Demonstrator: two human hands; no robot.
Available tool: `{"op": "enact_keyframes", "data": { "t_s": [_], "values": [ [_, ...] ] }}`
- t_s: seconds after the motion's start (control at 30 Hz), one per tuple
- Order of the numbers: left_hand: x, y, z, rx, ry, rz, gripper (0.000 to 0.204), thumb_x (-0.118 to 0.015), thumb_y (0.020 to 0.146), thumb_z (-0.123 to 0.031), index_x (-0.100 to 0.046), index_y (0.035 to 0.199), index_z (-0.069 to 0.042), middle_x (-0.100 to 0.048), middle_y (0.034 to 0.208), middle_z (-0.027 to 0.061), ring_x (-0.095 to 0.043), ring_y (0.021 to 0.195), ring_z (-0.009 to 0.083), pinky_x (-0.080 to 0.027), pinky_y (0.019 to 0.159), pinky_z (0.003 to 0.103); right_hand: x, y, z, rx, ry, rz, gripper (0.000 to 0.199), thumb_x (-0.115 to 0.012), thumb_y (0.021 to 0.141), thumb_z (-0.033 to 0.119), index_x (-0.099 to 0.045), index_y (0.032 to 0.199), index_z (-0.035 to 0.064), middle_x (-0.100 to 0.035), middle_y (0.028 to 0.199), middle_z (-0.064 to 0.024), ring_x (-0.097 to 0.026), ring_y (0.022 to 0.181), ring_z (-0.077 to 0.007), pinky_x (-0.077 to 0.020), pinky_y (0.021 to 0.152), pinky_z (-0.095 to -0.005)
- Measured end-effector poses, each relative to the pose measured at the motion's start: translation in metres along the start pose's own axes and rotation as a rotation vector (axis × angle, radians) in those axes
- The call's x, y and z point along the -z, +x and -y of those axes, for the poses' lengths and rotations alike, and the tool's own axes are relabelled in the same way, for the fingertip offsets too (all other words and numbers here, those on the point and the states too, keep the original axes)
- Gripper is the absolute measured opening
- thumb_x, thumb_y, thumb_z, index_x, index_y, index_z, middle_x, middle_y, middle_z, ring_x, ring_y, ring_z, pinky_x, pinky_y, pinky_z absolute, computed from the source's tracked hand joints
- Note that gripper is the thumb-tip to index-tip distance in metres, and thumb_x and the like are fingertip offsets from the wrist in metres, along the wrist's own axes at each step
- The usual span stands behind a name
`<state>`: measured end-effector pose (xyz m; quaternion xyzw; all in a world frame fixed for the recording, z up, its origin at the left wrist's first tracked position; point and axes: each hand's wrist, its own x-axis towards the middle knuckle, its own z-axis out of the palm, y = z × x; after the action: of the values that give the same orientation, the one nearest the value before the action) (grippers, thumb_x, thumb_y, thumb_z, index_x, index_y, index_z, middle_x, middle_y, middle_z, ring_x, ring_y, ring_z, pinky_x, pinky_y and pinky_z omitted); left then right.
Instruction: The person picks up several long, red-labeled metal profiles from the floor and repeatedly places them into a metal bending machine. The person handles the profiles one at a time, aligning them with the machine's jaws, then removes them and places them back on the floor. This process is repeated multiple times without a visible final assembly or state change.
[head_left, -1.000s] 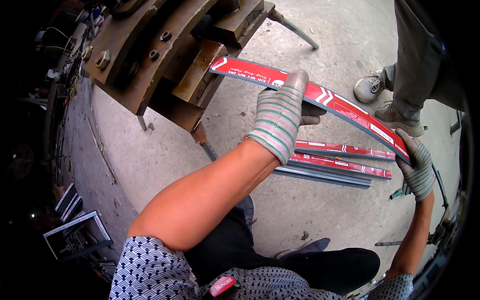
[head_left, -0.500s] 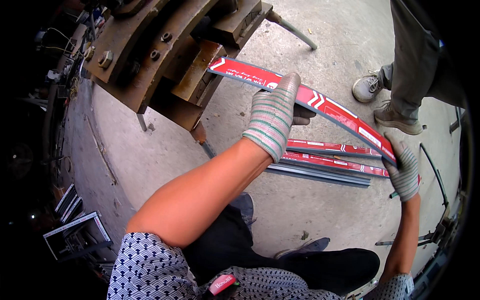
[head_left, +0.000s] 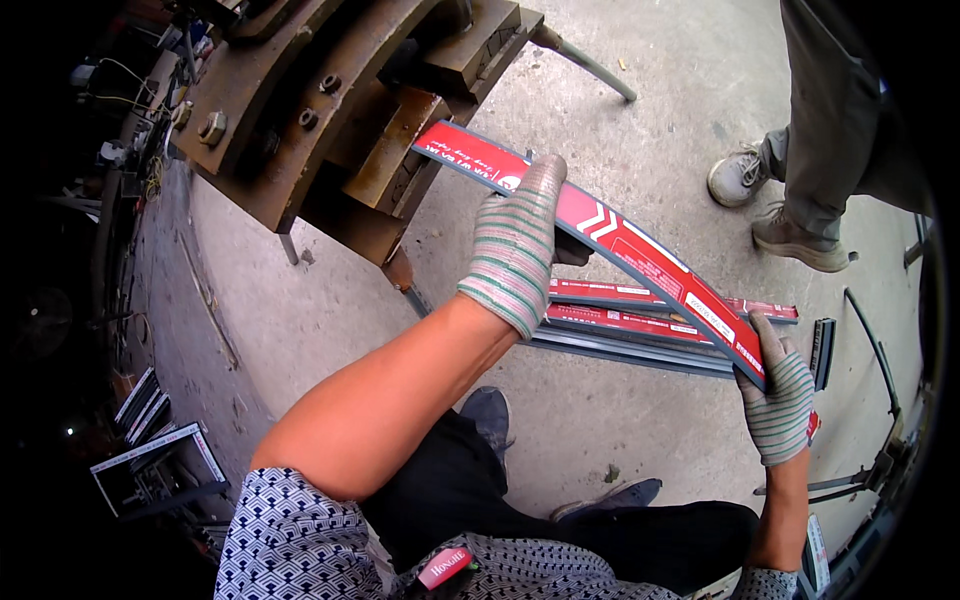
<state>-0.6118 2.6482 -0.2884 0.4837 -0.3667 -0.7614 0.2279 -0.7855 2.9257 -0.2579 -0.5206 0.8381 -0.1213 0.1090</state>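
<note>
A long metal profile strip (head_left: 655, 268) with a red printed film on its upper face lies across both my hands. My left hand (head_left: 515, 240), in a striped knit glove, grips it left of its middle, thumb on top and fingers beneath. Near its right end, my right hand (head_left: 778, 392) in a matching glove is closed round it. The strip's far left end reaches the opening of a heavy brown steel machine (head_left: 345, 150) with curved plates and bolts; how deep it sits there I cannot tell.
Below the strip, more red-filmed profiles (head_left: 640, 325) and a bare grey profile (head_left: 630, 355) lie on the concrete floor. Another person's legs and shoes (head_left: 800, 240) stand at the right. A metal rod (head_left: 595, 65) juts from the machine. Framed pieces (head_left: 160, 470) rest at lower left.
My right hand has moved down and toward me, swinging the strip's right end with it. My left hand has shifted slightly left. The strip's left end stays by the machine.
</note>
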Motion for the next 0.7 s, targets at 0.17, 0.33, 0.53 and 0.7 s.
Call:
{"op": "enact_keyframes", "data": {
  "t_s": [0.17,0.33,0.53,0.7],
  "values": [
    [-0.007,-0.003,0.001,0.074,0.032,0.051,0.041,-0.064,0.096,-0.041,-0.057,0.107,-0.002,-0.062,0.095,0.0135,-0.069,0.084,0.0261,-0.064,0.074,0.041,-0.002,0.016,0.008,0.031,0.011,-0.023,0.07,-0.079,0.078,0.012,-0.054,0.142,0.0098,-0.062,0.094,-0.0192,-0.062,0.083,-0.0346,-0.051,0.076,-0.0416],
    [-0.015,-0.005,0.007,0.146,-0.099,0.071,0.034,-0.066,0.097,-0.034,-0.055,0.11,-0.004,-0.059,0.099,0.0139,-0.066,0.092,0.0272,-0.058,0.09,0.052,-0.01,0.015,0.017,-0.007,0.031,-0.063,0.066,-0.08,0.078,0.016,-0.056,0.139,0.0089,-0.064,0.096,-0.0198,-0.064,0.085,-0.0353,-0.0516,0.078,-0.0415],
    [-0.031,-0.012,0.017,0.223,-0.153,0.088,0.034,-0.068,0.096,-0.032,-0.052,0.112,-0.007,-0.054,0.105,0.0142,-0.062,0.101,0.0279,-0.056,0.094,0.057,-0.012,0.021,0.011,0.014,-0.038,-0.074,0.064,-0.079,0.078,0.02,-0.059,0.137,0.0103,-0.062,0.087,-0.016,-0.062,0.08,-0.0325,-0.0499,0.073,-0.0408],
    [-0.038,-0.016,0.02,0.211,-0.214,0.12,0.029,-0.067,0.096,-0.028,-0.053,0.112,-0.008,-0.052,0.106,0.012,-0.061,0.101,0.0269,-0.055,0.096,0.057,-0.01,0.019,0.012,-0.006,-0.006,-0.08,0.062,-0.079,0.078,0.02,-0.06,0.136,0.0104,-0.062,0.085,-0.0159,-0.062,0.078,-0.0329,-0.0493,0.073,-0.0416]
  ]
}}
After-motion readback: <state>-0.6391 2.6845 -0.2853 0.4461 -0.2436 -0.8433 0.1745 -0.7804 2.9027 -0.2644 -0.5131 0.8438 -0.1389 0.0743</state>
